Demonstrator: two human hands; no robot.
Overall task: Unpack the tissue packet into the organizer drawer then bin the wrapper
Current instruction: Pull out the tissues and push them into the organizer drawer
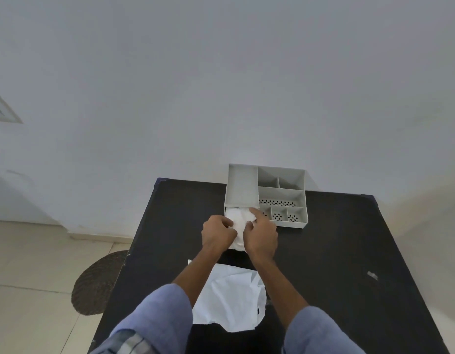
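Note:
A grey organizer (282,198) with several compartments stands at the far edge of the black table (336,251). Its drawer at the front left is pulled out and holds a stack of white tissues (238,221). My left hand (217,232) grips the near left side of the stack with curled fingers. My right hand (261,232) lies over the right side of the stack, fingers pressing on it. The white wrapper (229,300) lies flat and crumpled on the table between my forearms, close to me.
A small white scrap (372,275) lies on the table to the right. On the tiled floor to the left of the table sits a dark round woven thing (97,283). A white wall rises right behind the organizer.

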